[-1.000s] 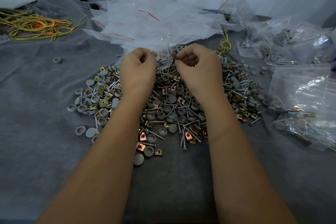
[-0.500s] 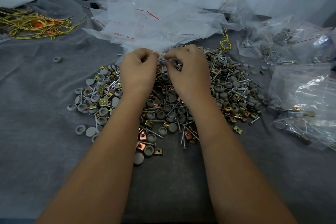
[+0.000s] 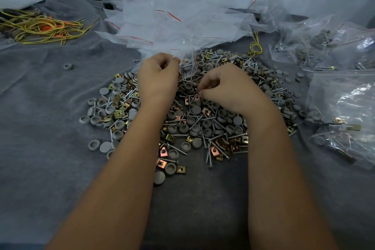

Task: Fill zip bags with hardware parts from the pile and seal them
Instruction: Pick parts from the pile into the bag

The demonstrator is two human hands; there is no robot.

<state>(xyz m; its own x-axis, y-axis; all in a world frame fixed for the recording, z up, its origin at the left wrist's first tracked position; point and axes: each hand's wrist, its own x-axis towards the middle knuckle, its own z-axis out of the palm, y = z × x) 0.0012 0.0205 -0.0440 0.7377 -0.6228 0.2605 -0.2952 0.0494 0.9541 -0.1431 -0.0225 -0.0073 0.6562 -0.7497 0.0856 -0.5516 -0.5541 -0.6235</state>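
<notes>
Near the tabletop's [image 3: 50,148] far left edge lies a tangle of yellow and orange cords [image 3: 43,28]. A lone grey cap [image 3: 68,66] sits apart, left of the pile of hardware parts [image 3: 194,126], which spreads across the middle. The left hand [image 3: 158,79] is pinched shut on the mouth of a clear zip bag [image 3: 187,63] at the pile's far side. Just beside it, the right hand [image 3: 225,89] is curled over the pile, fingertips together; whether they grip a part cannot be told. Empty bags [image 3: 174,24] heap behind; filled bags [image 3: 343,107] lie at the right edge.

Grey cloth [image 3: 50,148] — hardware pile [image 3: 198,124]; bags [image 3: 172,26]
</notes>
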